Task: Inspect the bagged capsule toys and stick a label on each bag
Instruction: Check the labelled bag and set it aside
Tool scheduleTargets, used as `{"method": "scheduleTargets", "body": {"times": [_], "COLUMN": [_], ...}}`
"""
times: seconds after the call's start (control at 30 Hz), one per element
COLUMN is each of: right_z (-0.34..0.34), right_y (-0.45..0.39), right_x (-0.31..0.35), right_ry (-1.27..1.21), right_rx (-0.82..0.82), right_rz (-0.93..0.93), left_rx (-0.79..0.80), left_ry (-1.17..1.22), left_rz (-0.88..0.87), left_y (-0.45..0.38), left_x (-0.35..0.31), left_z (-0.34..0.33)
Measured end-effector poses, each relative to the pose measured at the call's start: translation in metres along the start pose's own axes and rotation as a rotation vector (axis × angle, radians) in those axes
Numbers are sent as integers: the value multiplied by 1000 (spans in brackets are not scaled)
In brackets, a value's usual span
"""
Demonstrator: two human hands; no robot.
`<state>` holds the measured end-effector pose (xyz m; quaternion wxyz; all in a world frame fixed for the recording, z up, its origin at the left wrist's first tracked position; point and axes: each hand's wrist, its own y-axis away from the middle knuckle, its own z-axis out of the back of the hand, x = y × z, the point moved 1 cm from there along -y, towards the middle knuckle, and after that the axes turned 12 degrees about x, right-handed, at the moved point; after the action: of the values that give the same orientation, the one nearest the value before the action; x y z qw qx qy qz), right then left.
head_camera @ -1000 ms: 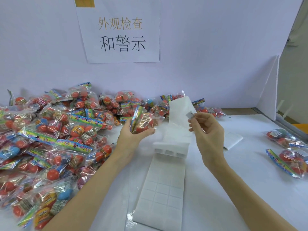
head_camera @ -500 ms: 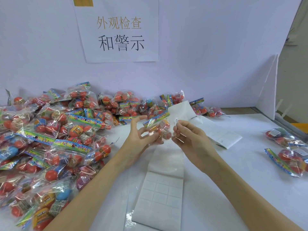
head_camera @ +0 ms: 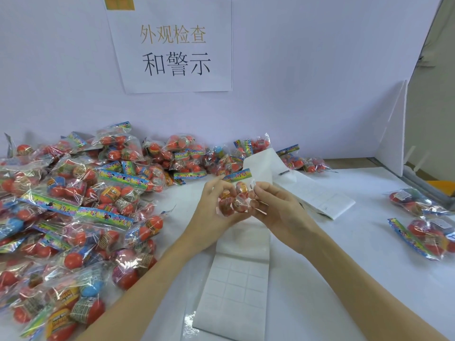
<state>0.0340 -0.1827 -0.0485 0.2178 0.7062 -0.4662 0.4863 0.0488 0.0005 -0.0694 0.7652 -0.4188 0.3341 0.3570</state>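
Both hands meet over the table's middle on one clear bag of capsule toys with a rainbow header. My left hand cups the bag from the left and underneath, fingers curled round it. My right hand pinches the bag's right side, thumb and fingers on the plastic; a small label there is too small to make out. Under my hands a long white label strip with a grid of labels runs toward me.
A large heap of bagged capsule toys fills the table's left half and back edge. Two bags lie at the right. A folded printed sheet rests right of my hands. A white board stands at the back right.
My right hand came down from the raised strip with a peeled label and now pinches the bag. The strip has dropped flat, and my left hand turned the bag toward my right.
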Motion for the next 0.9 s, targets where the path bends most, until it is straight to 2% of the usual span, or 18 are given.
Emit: {"method": "scheduleTargets", "body": {"times": [0.07,0.2,0.33,0.43,0.5,0.67,0.9], "right_z": [3,5,3,2,2,3,2], "right_y": [1,4,5,6,5,3,3], "right_x": [3,6,4,2,1,1,-3], "right_ry": [-11,6,37,153,200,248,679], "right_rx": [-65,-85,-58,-17,-33,-68,-185], "right_rz": [17,-1,-56,-69,-65,-40,6], "left_rx": [-88,-277,-352,-281,-176,4,-47], "left_ry": [-45,-128,313,648,768,836,728], "left_rz": [-17,79,170,238,241,277,301], "left_y": [0,-4,-6,-8,-7,-6,-4], "left_x": [0,-1,-1,-3,-5,-5,3], "left_z": [2,14,17,10,6,7,3]}}
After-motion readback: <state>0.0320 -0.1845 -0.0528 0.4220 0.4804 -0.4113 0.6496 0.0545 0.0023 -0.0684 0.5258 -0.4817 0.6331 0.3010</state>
